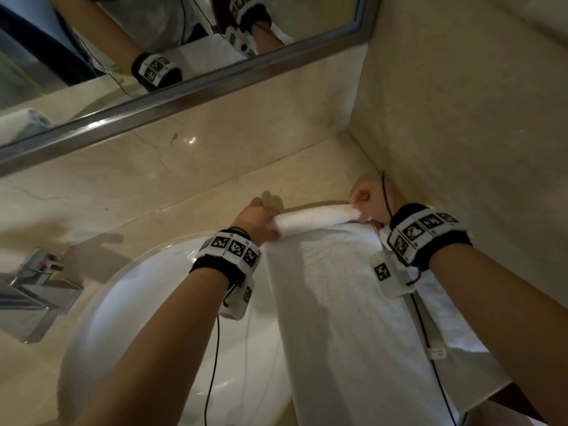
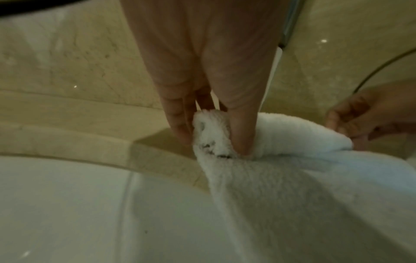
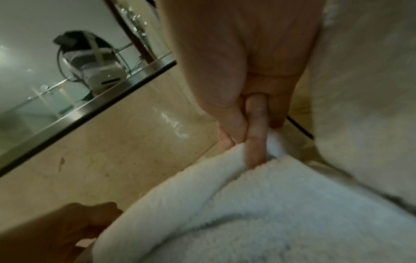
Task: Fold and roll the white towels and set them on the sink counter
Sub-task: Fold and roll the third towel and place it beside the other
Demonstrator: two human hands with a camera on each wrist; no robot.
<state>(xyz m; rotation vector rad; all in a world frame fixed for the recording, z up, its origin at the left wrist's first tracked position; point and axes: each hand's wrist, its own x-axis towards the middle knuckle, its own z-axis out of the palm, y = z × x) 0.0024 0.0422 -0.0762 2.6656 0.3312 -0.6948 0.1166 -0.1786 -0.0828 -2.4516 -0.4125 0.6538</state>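
Note:
A white towel (image 1: pixel 344 302) lies lengthwise on the marble sink counter (image 1: pixel 184 192), folded into a long strip, its near part over the counter's front edge. Its far end is curled into a small roll (image 1: pixel 319 218) (image 2: pixel 292 135) (image 3: pixel 180 194). My left hand (image 1: pixel 261 221) (image 2: pixel 213 128) pinches the roll's left end between thumb and fingers. My right hand (image 1: pixel 365 201) (image 3: pixel 249 140) pinches the roll's right end, close to the side wall. A second rolled white towel (image 1: pixel 24 123) shows only as a reflection in the mirror.
A white basin (image 1: pixel 129 302) sits left of the towel, with a chrome tap (image 1: pixel 37 290) at far left. A framed mirror (image 1: pixel 190 87) runs along the back wall. A marble side wall (image 1: pixel 461 118) stands right beside my right hand.

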